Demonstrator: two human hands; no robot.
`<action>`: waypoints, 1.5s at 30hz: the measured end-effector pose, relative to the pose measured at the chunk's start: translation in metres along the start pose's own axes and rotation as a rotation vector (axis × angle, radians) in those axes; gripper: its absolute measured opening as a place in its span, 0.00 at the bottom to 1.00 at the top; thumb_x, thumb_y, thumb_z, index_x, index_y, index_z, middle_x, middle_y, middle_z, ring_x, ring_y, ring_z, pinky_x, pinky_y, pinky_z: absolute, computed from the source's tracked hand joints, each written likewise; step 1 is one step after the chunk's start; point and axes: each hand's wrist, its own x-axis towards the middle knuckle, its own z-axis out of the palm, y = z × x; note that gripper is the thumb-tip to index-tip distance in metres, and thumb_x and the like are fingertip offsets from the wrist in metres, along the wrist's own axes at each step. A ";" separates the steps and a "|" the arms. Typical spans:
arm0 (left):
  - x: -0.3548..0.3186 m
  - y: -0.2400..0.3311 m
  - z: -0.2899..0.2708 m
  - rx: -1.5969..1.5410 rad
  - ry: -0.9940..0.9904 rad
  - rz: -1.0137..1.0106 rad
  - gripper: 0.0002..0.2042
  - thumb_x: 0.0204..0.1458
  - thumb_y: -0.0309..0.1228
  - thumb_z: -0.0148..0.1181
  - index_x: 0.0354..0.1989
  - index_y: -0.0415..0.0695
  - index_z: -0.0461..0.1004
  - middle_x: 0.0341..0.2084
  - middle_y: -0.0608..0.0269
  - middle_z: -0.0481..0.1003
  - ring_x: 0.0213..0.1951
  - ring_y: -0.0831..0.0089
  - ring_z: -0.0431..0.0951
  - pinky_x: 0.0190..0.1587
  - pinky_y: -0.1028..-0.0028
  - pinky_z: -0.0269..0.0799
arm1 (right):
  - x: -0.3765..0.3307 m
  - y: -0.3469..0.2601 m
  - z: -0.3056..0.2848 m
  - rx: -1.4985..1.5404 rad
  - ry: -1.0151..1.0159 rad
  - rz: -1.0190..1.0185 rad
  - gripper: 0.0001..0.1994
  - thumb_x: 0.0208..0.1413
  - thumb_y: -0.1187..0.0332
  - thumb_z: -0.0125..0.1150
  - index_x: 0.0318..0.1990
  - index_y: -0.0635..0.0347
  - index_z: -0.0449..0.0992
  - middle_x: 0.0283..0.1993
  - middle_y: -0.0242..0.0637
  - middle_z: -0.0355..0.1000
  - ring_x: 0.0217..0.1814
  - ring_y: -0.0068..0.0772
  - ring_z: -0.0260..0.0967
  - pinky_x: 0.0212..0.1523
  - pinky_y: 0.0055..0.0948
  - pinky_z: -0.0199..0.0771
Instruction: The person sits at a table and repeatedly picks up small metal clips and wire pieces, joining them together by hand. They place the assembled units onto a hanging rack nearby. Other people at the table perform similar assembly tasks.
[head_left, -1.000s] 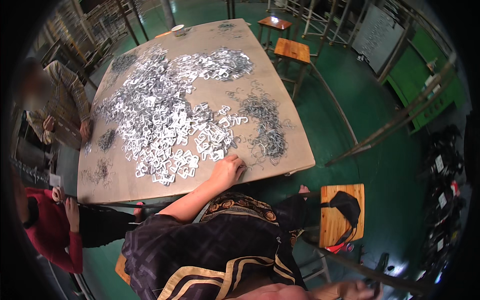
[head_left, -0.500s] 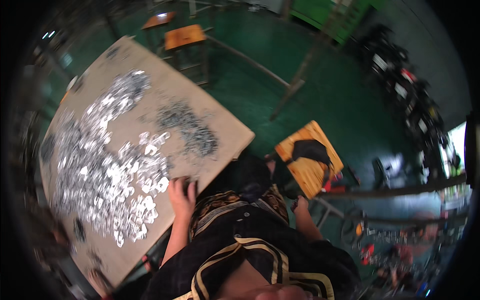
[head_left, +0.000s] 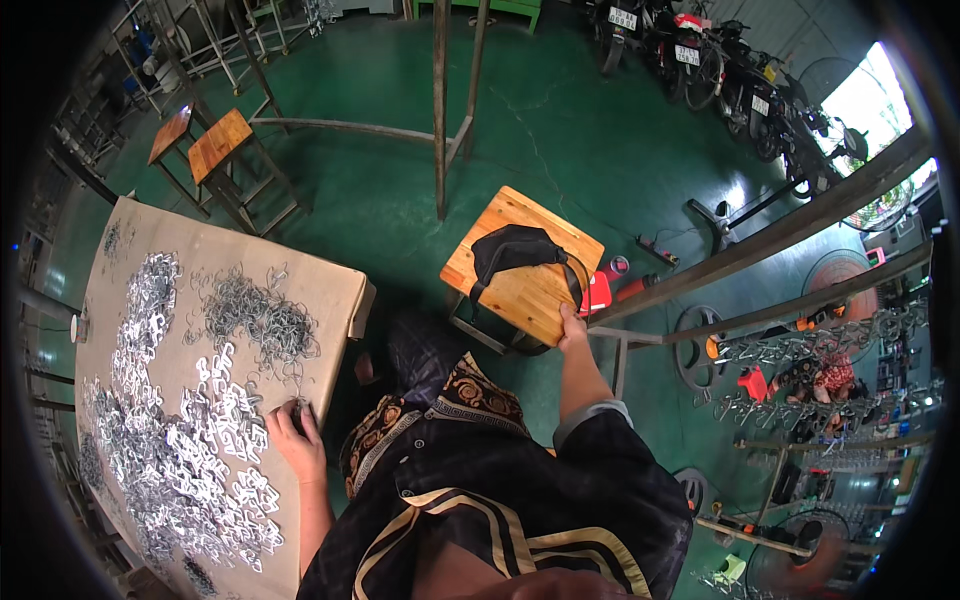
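Note:
My left hand (head_left: 297, 437) rests at the near right edge of the cardboard-topped table (head_left: 330, 282), fingers curled around something small and dark that I cannot make out. Beside it lie white bent metal pieces (head_left: 235, 425) in a wide heap. Just beyond the fingers is a tangle of thin dark wire hooks (head_left: 262, 325). My right hand (head_left: 573, 328) grips the near edge of a wooden stool (head_left: 530, 305), its thumb on top and its fingers partly hidden. A black waist bag (head_left: 520, 250) lies on the seat, its strap hanging over the edge close to that hand.
Two more wooden stools (head_left: 220, 145) stand beyond the table. A metal frame post (head_left: 440, 110) rises ahead. Motorbikes (head_left: 690, 55) line the far right. Metal rails (head_left: 760, 235) cross at right, near a red container (head_left: 597, 293) and racks of hanging metal parts (head_left: 820, 340).
My right hand has moved forward from my side onto the stool's edge. The view has turned right, so table and stool appear further left. My left hand stays at the table edge.

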 end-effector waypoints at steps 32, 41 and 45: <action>-0.002 0.006 0.002 0.070 -0.007 0.082 0.12 0.56 0.28 0.57 0.46 0.37 0.70 0.37 0.48 0.69 0.42 0.49 0.69 0.46 0.56 0.64 | -0.093 0.095 -0.050 0.012 -0.017 -0.015 0.32 0.55 0.51 0.66 0.56 0.70 0.66 0.53 0.47 0.70 0.52 0.45 0.72 0.51 0.43 0.73; 0.002 0.001 0.004 0.089 -0.004 0.124 0.12 0.56 0.30 0.57 0.46 0.37 0.70 0.38 0.48 0.68 0.42 0.48 0.69 0.45 0.57 0.64 | -0.138 0.094 -0.086 0.205 0.053 -0.047 0.29 0.53 0.55 0.68 0.52 0.71 0.70 0.51 0.47 0.71 0.48 0.47 0.73 0.47 0.43 0.74; -0.003 -0.003 0.001 0.083 0.000 0.142 0.12 0.57 0.29 0.56 0.46 0.36 0.70 0.38 0.48 0.68 0.41 0.48 0.69 0.45 0.56 0.65 | -0.158 0.083 -0.100 0.272 0.094 -0.053 0.27 0.51 0.58 0.69 0.51 0.70 0.71 0.49 0.44 0.72 0.49 0.44 0.71 0.49 0.43 0.72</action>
